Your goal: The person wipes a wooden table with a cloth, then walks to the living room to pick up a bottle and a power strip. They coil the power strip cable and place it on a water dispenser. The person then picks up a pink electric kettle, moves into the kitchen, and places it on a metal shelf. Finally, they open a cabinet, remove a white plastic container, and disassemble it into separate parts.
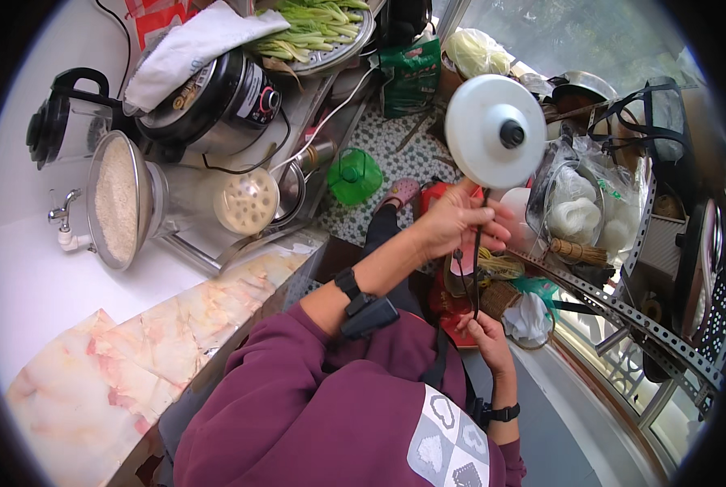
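Observation:
A round white electric kettle power base with a black centre connector is held up in front of me. My left hand is at its near edge, with the thumb on its black power cord. Part of the left fingers is hidden behind the base and cord. Lower down, close to my body, my right hand pinches a hanging loop of the same cord. A small black plug dangles beside the cord, between the two hands.
On the left stand a black electric cooker, a blender jug and a sieve of pale grains. A perforated metal rack with bagged noodles runs along the right. A green plastic bottle stands on the patterned floor.

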Demonstrator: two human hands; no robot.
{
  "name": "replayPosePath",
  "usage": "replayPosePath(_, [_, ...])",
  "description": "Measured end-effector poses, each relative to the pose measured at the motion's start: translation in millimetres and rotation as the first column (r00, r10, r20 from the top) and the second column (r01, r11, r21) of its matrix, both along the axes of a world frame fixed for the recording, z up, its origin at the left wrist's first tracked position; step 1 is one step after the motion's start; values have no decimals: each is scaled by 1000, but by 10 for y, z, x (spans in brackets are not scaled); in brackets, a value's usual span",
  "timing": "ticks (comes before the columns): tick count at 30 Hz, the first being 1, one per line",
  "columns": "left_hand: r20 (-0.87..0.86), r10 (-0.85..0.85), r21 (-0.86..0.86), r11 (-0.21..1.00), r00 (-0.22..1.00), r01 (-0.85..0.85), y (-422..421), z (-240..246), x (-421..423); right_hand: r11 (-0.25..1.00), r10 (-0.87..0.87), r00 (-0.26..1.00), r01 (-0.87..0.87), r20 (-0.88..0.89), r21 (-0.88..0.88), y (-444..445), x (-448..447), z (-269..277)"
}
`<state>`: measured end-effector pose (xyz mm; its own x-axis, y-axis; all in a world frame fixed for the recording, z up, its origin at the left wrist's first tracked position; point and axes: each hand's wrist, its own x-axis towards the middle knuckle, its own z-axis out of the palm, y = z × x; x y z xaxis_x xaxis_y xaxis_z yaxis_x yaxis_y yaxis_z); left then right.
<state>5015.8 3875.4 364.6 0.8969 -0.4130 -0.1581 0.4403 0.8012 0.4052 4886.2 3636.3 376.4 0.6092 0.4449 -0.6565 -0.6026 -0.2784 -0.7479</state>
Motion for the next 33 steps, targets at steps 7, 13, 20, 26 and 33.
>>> replayPosePath(7, [-334, 257, 47, 965, 907, -257, 598, -1335, -72, 883, 278, 959, -280, -61, -376, -264, -340, -189])
replayPosePath(13, [-583, 379, 306, 922, 719, -238, 1060, -2209, -482, 801, 368, 887, -455, -280, -389, -601, -482, -453])
replayPosePath(20, [-599, 288, 246, 954, 747, -171, 1291, -2403, -475, 764, 259, 929, -365, -265, -532, -854, -665, -795])
replayPosePath(26, [-622, 210, 199, 974, 755, -107, 1246, -2555, -192, 776, 148, 959, -263, -240, -574, -679, -587, -992])
replayPosePath(33, [-746, 113, 244, 963, 656, 111, 934, -3015, -228, 796, 180, 892, -379, -415, -471, -313, -764, -1580])
